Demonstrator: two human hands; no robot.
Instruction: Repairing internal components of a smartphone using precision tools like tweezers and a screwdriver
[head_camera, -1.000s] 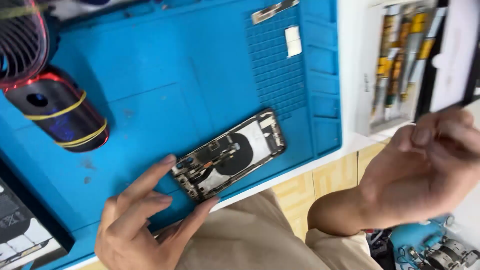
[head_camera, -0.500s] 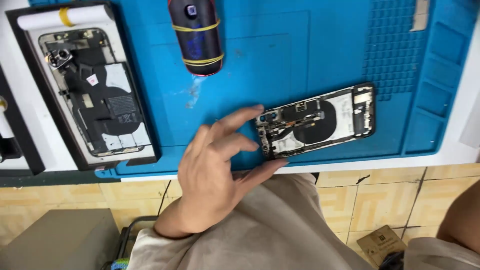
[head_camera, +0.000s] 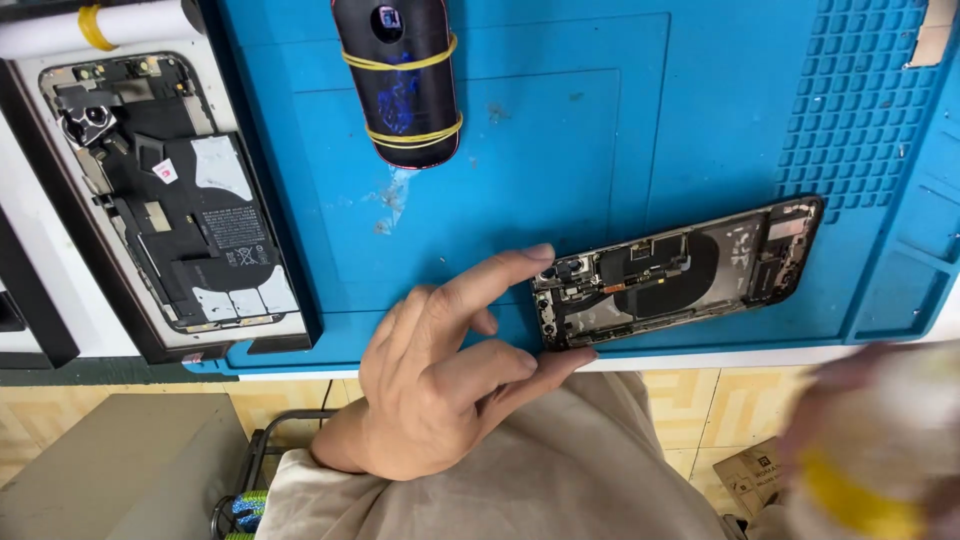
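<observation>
While I watched through the head camera, the left hand (head_camera: 440, 385) held the near end of an opened phone (head_camera: 675, 275) that lay with its back cover off on a blue repair mat (head_camera: 560, 120). The forefinger rested on the phone's upper corner and the thumb pressed its lower corner, so the hand pinched that end; the other fingers curled loosely. The phone lay slightly tilted along the mat's front edge, near the rim of the white worktop (head_camera: 700, 358), its dark round coil and small circuit parts facing up.

The right hand (head_camera: 880, 450) sat at the lower right, badly blurred. It seemed to be wrapped around a pale thing with a yellow band (head_camera: 860, 500), but I could not tell what that was, nor how firmly it was gripped.

Farther back on the mat lay a dark cylinder (head_camera: 400, 75) bound with yellow rubber bands. At the left, a second opened phone (head_camera: 170, 190) rested in a black frame.
</observation>
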